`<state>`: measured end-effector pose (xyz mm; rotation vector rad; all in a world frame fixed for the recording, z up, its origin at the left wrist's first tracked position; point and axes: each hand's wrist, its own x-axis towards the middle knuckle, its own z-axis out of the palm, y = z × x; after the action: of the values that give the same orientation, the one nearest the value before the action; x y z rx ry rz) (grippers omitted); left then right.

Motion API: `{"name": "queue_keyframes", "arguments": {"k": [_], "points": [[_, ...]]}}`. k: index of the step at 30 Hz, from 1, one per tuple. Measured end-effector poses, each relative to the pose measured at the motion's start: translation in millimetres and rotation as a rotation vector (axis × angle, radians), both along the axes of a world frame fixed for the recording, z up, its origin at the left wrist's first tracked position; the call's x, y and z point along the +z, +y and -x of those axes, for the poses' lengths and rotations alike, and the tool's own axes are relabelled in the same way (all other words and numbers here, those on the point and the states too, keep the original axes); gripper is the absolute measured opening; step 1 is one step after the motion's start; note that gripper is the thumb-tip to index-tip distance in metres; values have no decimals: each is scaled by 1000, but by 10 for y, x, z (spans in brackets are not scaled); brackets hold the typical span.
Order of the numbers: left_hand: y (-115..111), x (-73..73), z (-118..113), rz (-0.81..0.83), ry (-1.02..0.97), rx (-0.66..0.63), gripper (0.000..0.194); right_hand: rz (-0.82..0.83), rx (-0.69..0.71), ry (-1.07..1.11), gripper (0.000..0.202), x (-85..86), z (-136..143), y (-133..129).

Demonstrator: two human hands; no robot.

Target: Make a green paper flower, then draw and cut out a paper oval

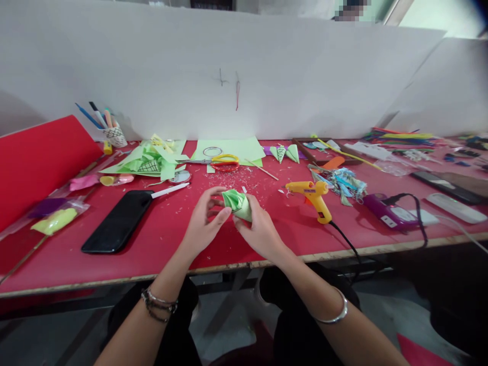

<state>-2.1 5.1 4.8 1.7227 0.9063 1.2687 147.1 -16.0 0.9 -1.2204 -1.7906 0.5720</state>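
Observation:
A small folded piece of green paper (pixel 236 202) is held between my two hands over the red tabletop. My left hand (pixel 206 216) grips its left side, thumb in front and fingers curled behind. From the right, my right hand (pixel 261 226) closes its fingers and thumb on the other side of the paper. Dark lines show on the paper's face; its far side is hidden. Just behind my hands lie yellow-handled scissors (pixel 224 162) and scattered paper scraps. A yellow glue gun (pixel 312 195) rests to the right of my right hand.
At left lie a black phone (pixel 118 221), a white stick (pixel 170 190) and a pile of green paper (pixel 148 160). Two green paper cones (pixel 281 153) sit at the back. Right of the glue gun are a yarn bundle (pixel 345 184) and a purple power box (pixel 391 211). A white board stands behind.

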Motion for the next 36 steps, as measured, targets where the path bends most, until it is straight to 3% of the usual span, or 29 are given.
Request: {"name": "queue_keyframes", "arguments": {"k": [5,15,27,32,36], "points": [[-14,73,62,-115,98,12,25,62,-33,-95,21,-2,-7,-10],[-18,104,65,-140,160,8,23,34,-108,-158,24,4,9,0],[-31,94,111,-170,174,-85,25,154,176,147,30,-13,29,4],[-51,8,56,-96,82,-20,32,133,53,139,26,-42,59,17],[-81,-16,-15,-73,-75,29,23,17,-59,98,37,-83,59,20]]}}
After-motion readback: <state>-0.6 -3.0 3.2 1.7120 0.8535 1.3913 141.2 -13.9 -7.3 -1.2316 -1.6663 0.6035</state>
